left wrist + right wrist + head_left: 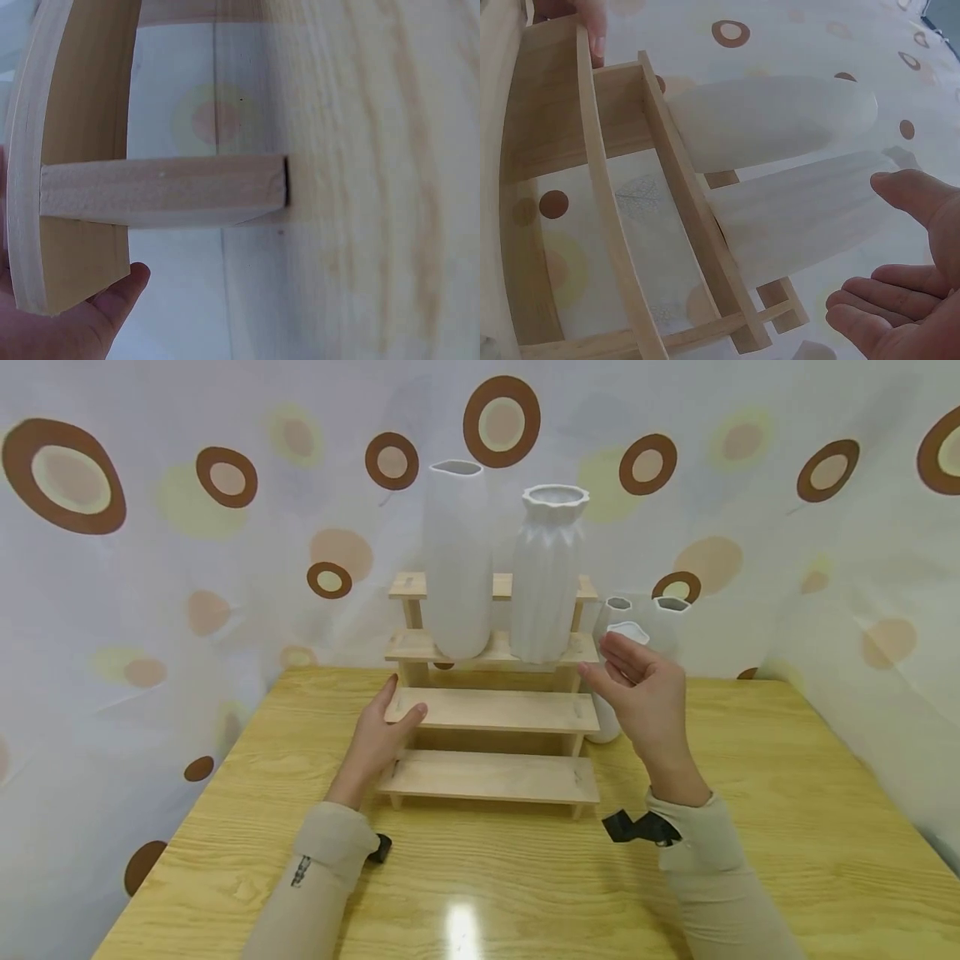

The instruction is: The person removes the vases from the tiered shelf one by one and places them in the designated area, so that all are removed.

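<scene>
A light wooden stand (pixel 495 710) with stepped shelves stands on the table. My left hand (pixel 382 735) grips the left end of its second shelf from the bottom, thumb on top; the left wrist view shows a fingertip (pixel 139 277) at the shelf's edge. On a higher shelf stand a tall smooth white vase (pixel 457 560) and, to its right, a white pleated vase (pixel 546 577) with a scalloped rim. My right hand (pixel 652 702) hovers right of the stand with fingers loosely extended. Nothing lies in its palm in the right wrist view. Behind it, white vases (pixel 671 622) are partly hidden.
The wooden table (pixel 480 877) extends in front of the stand and to both sides. A patterned sheet (pixel 255 552) with brown rings hangs behind and at the sides. Black straps (pixel 637 828) sit at the cuffs.
</scene>
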`<state>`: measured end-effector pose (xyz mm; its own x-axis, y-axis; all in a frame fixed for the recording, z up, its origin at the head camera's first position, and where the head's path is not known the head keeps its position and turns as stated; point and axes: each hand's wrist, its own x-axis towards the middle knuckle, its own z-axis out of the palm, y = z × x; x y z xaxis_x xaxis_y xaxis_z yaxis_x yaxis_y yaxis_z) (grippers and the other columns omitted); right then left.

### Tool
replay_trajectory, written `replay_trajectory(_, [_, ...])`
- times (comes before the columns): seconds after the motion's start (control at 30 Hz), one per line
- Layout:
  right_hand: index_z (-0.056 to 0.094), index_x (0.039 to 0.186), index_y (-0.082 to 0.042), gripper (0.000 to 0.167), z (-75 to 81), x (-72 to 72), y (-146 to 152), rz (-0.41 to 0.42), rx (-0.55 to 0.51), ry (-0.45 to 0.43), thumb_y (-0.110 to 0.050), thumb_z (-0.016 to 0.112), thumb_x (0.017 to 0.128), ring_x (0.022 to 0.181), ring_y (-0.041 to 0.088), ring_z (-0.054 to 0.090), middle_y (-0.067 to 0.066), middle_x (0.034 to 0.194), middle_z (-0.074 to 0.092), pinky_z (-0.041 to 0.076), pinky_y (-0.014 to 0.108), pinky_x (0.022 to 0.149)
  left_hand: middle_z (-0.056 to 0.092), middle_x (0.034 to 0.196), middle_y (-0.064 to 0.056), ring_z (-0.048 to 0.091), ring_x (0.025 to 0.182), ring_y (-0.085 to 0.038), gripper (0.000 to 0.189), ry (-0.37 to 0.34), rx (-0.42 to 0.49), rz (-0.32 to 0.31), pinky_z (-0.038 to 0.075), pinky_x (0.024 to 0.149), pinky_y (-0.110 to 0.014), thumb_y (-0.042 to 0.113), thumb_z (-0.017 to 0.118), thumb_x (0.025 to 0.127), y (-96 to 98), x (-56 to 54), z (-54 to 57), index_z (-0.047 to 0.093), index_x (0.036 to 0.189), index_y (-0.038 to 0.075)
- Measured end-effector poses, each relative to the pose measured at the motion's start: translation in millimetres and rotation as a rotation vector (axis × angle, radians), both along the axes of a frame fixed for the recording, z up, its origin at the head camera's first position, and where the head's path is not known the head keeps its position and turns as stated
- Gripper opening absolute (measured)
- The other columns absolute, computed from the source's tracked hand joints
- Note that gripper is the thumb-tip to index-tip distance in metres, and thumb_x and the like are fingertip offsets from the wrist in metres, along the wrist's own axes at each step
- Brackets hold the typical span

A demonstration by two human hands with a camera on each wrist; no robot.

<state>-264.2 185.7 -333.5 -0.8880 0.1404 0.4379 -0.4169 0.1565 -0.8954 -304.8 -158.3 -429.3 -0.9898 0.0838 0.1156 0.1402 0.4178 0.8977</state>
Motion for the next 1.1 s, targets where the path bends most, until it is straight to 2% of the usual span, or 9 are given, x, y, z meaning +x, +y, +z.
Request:
replay_trajectory(0.43, [0.055, 0.138, 0.004, 0.063, -4.6, -21.9, -3.0, -0.026, 0.022, -0.004, -0.018, 0.081, 0.085, 0.126, 0.032, 0.054, 0.017, 0.136, 0.057, 0.044, 0.029, 0.102, 0.014, 0.163, 0.002, 0.01, 0.149, -0.023, 0.093, -0.007, 0.008, 0.014, 0.018, 0.118, -0.048, 0.061, 0.059, 0.091, 0.9, -1.0, -1.2, 0.014, 0.16, 0.018])
replay_trajectory(0.8, [0.051, 0.142, 0.002, 0.069, -1.3, -32.8, -9.3, -0.024, 0.005, 0.003, -0.016, 0.082, 0.083, 0.132, 0.03, 0.048, 0.018, 0.143, 0.051, 0.04, 0.036, 0.107, 0.014, 0.163, 0.003, 0.01, 0.149, -0.022, 0.091, -0.021, 0.021, 0.011, 0.017, 0.119, -0.047, 0.059, 0.06, 0.092, 1.9, -0.8, -1.5, 0.014, 0.16, 0.021])
replay_trajectory(1.1, [0.045, 0.146, 0.001, 0.076, -3.1, -46.2, -16.4, -0.022, 0.05, -0.017, -0.017, 0.082, 0.083, 0.135, 0.024, 0.046, 0.016, 0.147, 0.047, 0.037, 0.032, 0.109, 0.015, 0.163, 0.001, 0.012, 0.149, -0.023, 0.09, 0.001, 0.008, 0.014, 0.018, 0.118, -0.047, 0.057, 0.06, 0.094, 0.9, -2.1, -1.1, 0.015, 0.16, 0.017])
